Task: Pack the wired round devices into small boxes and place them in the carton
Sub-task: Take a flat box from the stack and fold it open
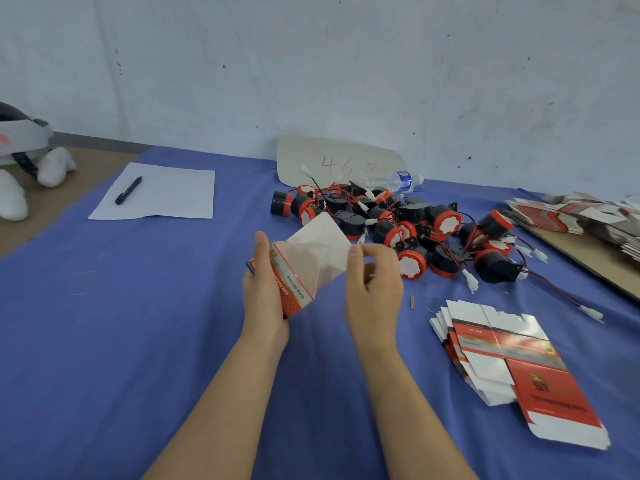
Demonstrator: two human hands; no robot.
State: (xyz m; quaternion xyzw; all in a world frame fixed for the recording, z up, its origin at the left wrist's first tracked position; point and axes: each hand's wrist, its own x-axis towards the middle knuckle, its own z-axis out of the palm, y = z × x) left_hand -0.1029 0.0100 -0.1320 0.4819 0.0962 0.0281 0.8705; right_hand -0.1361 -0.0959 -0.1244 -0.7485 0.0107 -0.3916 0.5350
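a half-opened small box (311,268), red and white print on its outside and plain pale board on its inner flaps, is held up above the blue cloth (138,323) between both hands. the left hand (265,292) grips the printed end of the box, fingers wrapped behind it and thumb standing up along its near-left edge. the right hand (375,282) pinches the edge of the raised pale flap between thumb and forefinger, with the other fingers curled loosely below.

just behind and to the right of the right hand lies the pile of wired round devices (398,223), black bodies with red rings and white faces, their red and black leads tangled and ending in white plugs. one plug on a long lead (592,312) trails out to the right. near the right forearm sits a fanned stack of flat box blanks (512,362); a second, larger heap of blanks (581,216) rests on brown board at the far right edge.

beyond the pile a clear water bottle (391,181) lies on its side before a cardboard piece (332,161) marked in red. to the left, well apart, a black pen (128,190) lies on a white sheet (166,195).
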